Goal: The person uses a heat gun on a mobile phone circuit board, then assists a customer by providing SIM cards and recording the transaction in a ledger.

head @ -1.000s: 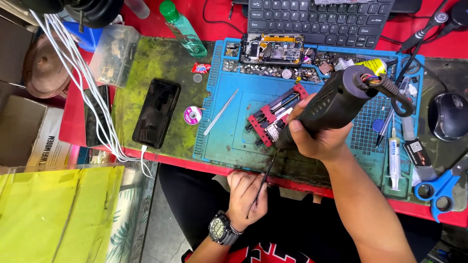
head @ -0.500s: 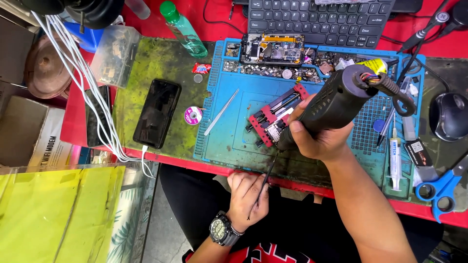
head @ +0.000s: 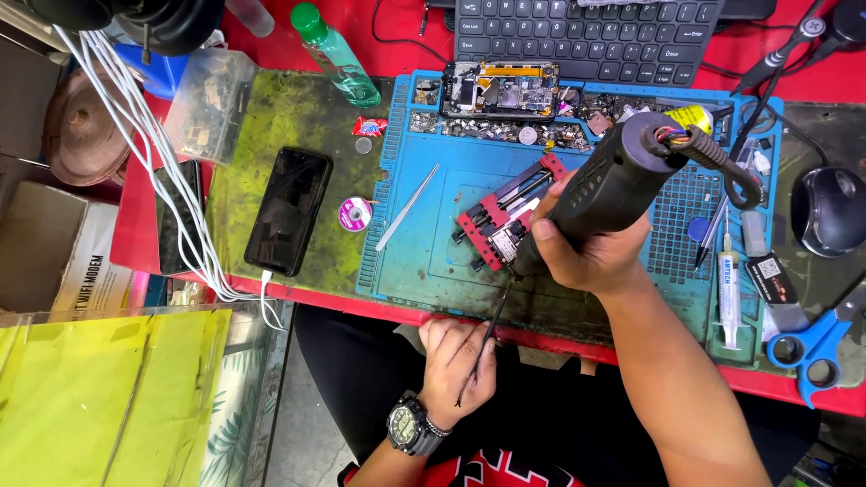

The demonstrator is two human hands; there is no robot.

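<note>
My right hand (head: pixel 591 257) grips a thick black hot-air handle (head: pixel 613 185) with a coiled cable, its nozzle pointing down at a small circuit board clamped in a red holder (head: pixel 501 221) on the blue work mat (head: pixel 424 243). At the table's near edge my left hand (head: pixel 456 361), with a wristwatch on the wrist, pinches thin black tweezers (head: pixel 487 329) whose tips reach up toward the board.
A black phone (head: pixel 289 209) lies on the green mat at the left, next to a solder-wick spool (head: pixel 354 214) and a metal spudger (head: pixel 408 206). An opened phone (head: pixel 501 90) and keyboard (head: pixel 586 36) sit behind. Mouse (head: pixel 828 212), blue scissors (head: pixel 816 347) and a syringe (head: pixel 729 289) lie right.
</note>
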